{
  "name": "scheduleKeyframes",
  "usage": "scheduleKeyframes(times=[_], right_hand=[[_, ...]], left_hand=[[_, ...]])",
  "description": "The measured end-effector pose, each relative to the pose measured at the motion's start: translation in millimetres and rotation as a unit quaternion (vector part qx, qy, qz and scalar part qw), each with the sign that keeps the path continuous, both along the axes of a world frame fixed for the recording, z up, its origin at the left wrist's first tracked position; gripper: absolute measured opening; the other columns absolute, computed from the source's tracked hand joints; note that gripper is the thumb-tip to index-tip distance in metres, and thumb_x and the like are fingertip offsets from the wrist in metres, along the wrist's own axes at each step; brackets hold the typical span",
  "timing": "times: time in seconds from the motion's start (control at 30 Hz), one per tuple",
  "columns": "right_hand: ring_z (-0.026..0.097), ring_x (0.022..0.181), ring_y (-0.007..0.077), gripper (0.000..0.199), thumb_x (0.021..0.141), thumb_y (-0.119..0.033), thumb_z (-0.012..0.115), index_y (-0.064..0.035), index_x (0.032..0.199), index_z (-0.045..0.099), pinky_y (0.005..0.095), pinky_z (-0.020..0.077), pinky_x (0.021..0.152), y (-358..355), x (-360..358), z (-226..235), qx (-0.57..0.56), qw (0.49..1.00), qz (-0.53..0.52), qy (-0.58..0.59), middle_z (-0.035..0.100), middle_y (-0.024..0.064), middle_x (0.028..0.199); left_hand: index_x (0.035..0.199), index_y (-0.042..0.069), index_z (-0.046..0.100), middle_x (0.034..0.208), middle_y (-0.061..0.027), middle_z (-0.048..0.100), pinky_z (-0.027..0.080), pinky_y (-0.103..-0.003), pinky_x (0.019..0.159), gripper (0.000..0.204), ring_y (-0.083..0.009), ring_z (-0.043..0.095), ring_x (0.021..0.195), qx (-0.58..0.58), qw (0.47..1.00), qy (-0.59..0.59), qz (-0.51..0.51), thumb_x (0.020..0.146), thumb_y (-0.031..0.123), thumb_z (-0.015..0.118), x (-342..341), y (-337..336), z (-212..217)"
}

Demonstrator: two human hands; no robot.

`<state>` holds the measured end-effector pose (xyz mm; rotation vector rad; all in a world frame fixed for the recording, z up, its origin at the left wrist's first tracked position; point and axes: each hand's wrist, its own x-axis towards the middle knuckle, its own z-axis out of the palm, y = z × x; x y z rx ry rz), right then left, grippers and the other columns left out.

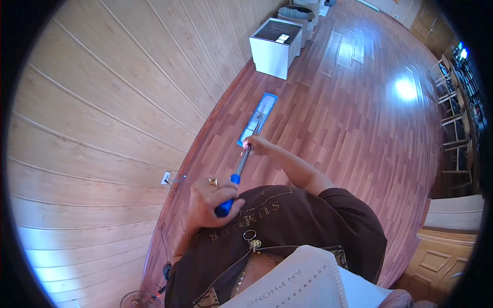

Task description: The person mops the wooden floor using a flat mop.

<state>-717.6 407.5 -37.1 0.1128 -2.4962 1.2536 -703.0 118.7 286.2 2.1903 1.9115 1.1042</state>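
A flat mop with a long metal pole reaches from my chest down to the floor. Around its blue handle grip my left hand is closed, a ring on one finger. Farther down, my right hand wraps the metal pole, its arm stretched forward. The blue-edged mop head lies flat on the wood-look floor, a short way from the left wall and in front of a white box-shaped container.
The white container with a dark top stands by the panelled wall, with round bins behind it. A socket with a cord sits low on the wall. Along the right side are chairs and a wooden door.
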Motion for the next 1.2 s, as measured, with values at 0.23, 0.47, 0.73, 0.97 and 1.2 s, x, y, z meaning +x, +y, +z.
scheduleKeyframes(times=[0.23,0.47,0.73,0.97,1.2], right_hand=[[0.059,0.073,0.0342,0.019,0.049,-0.002,0.061,-0.0076,0.067,0.061,0.0409,0.0453,0.062,-32.5,35.1,19.3,0.062,0.994,-0.08,0.031,0.059,0.0122,0.068],[0.057,0.069,0.0343,0.014,0.052,-0.002,0.061,-0.0072,0.065,0.059,0.0401,0.0433,0.059,-51.9,92.7,8.5,0.097,0.973,-0.209,0.004,0.058,0.0128,0.068],[0.055,0.065,0.0339,0.022,0.071,-0.024,0.071,-0.0081,0.062,0.06,0.0441,0.0422,0.061,-138.6,211.9,7.0,0.044,0.88,-0.473,0.019,0.056,0.0111,0.062],[0.055,0.062,0.0328,0.028,0.068,-0.021,0.072,-0.0056,0.057,0.051,0.0436,0.0415,0.059,-269.9,310.5,-7.9,0.047,0.762,-0.643,0.063,0.052,0.0118,0.058],[0.055,0.058,0.035,0.026,0.068,-0.017,0.071,-0.0054,0.056,0.052,0.0451,0.0403,0.052,-448.5,415.5,-19.3,-0.01,0.6,-0.799,0.038,0.052,0.0153,0.058]], left_hand=[[0.072,0.008,0.062,0.075,-0.007,0.063,0.051,-0.035,0.064,0.018,-0.025,0.064,0.067,0.034,0.991,0.0,-0.126,0.061,0.011,0.076,-17.5,-15.6,14.4],[0.071,0.009,0.062,0.075,-0.0056,0.063,0.048,-0.039,0.074,0.021,-0.0278,0.065,0.079,0.02,0.974,-0.072,-0.212,0.056,0.012,0.075,-26.9,-21.2,-6.4],[0.068,0.01,0.059,0.08,-0.0036,0.063,0.047,-0.038,0.074,0.018,-0.0237,0.064,0.08,-0.05,0.898,0.021,-0.438,0.06,0.015,0.074,-0.1,-19.8,-6.5],[0.063,0.01,0.057,0.072,-0.0043,0.062,0.049,-0.04,0.071,0.017,-0.024,0.065,0.071,-0.007,0.831,-0.066,-0.553,0.062,0.018,0.072,73.7,-56.5,-12.9],[0.063,0.007,0.058,0.069,-0.0076,0.061,0.046,-0.037,0.062,0.018,-0.0268,0.062,0.062,-0.068,0.713,-0.12,-0.688,0.055,0.016,0.07,189.4,-100.1,-23.2]])
